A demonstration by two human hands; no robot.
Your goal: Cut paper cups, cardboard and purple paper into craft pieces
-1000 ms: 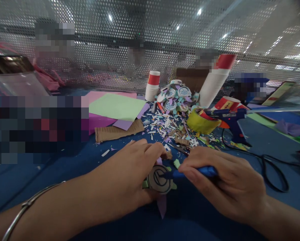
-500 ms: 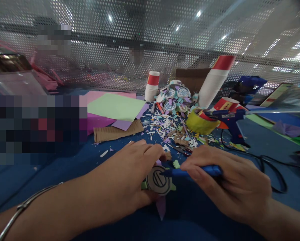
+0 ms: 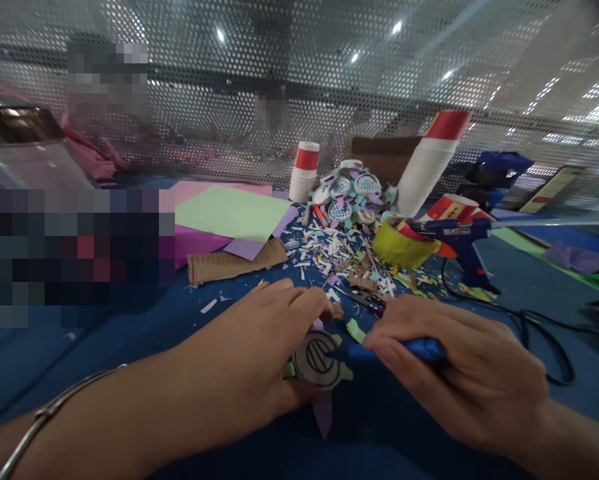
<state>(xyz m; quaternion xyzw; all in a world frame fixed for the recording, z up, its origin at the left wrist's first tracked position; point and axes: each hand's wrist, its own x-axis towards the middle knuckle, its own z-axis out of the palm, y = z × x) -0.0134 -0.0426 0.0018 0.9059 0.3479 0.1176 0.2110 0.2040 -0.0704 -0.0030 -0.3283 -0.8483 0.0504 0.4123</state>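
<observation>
Between the fingers and thumb of my left hand (image 3: 259,353) is a small paper turtle (image 3: 315,360), its round shell marked with a dark ring and several slanted strokes. Green paper legs and a pointed purple paper piece stick out around it. My right hand (image 3: 459,373) is closed around a blue marker (image 3: 424,348), whose tip points left at the right part of the shell; motion blurs the tip, so contact is unclear. A scrap of green paper (image 3: 355,331) lies just beyond the marker.
Behind my hands lie paper scraps (image 3: 324,250), scissors (image 3: 364,301) and corrugated cardboard (image 3: 237,261). Farther back are coloured sheets (image 3: 229,212), a pile of similar paper turtles (image 3: 347,193) and stacked cups (image 3: 429,167). A blue glue gun (image 3: 467,243) rests beside a yellow tape roll (image 3: 404,243), its cable trailing right.
Another dark stroke shows on the turtle's shell. The marker and my right hand have shifted slightly right and down; my left hand stays nearly still.
</observation>
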